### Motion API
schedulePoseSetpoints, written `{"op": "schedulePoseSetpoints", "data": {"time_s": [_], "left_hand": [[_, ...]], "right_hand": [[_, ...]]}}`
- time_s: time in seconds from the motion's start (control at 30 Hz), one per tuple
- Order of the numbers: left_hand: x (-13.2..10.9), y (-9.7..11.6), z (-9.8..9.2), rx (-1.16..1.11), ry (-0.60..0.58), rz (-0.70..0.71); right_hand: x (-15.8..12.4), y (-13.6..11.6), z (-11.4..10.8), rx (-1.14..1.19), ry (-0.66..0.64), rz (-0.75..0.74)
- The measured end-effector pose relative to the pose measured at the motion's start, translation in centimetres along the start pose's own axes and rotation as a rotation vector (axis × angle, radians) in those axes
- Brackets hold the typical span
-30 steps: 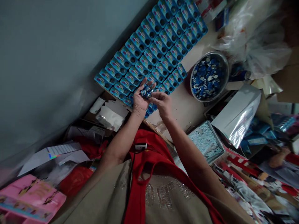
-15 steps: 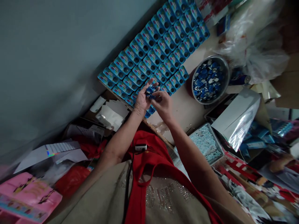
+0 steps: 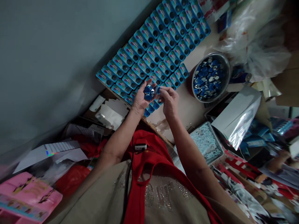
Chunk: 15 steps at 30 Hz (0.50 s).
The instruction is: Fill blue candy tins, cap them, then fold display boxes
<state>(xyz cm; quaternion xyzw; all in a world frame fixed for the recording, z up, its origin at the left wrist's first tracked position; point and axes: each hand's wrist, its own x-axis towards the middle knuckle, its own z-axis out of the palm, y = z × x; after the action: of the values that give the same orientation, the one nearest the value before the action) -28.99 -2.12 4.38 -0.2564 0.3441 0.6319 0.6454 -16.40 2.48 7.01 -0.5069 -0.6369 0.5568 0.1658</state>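
Note:
Cupped palm up, my left hand point(image 3: 140, 99) holds several small round blue discs point(image 3: 148, 90) with shiny silver sides. Just to its right, my right hand point(image 3: 170, 101) pinches a single blue disc point(image 3: 159, 90) between thumb and fingertips, apart from the pile. Both hands are above the near edge of rows of blue printed plastic cases point(image 3: 147, 60), each with a dark round spot at one end. Close below the hands, several cases point(image 3: 150, 109) show a blue disc in that round spot. My left hand hides part of the rows.
Right of the cases, a round metal bowl point(image 3: 227, 73) holds many more blue and silver discs. A tray of small pale blue pieces point(image 3: 203, 140) lies nearer me. Clear plastic bags point(image 3: 263, 59) and an open carton point(image 3: 235, 115) crowd the right; a wall point(image 3: 58, 46) bounds the left.
My right hand has drawn away from my left palm to the right, with a blue disc now showing in its fingertips. My left hand has stayed nearly in place.

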Motion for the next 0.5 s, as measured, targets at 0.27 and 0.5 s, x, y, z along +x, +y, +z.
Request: {"op": "schedulePoseSetpoints", "data": {"time_s": [0.27, 0.5], "left_hand": [[-1.1, 1.5, -0.3, 0.117, -0.001, -0.023], [-2.4, 3.3, -1.6, 0.116, -0.096, -0.121]], "right_hand": [[-0.5, 3.4, -5.1, 0.019, 0.139, 0.164], [-1.1, 4.1, -3.2, -0.598, 0.066, 0.053]]}}
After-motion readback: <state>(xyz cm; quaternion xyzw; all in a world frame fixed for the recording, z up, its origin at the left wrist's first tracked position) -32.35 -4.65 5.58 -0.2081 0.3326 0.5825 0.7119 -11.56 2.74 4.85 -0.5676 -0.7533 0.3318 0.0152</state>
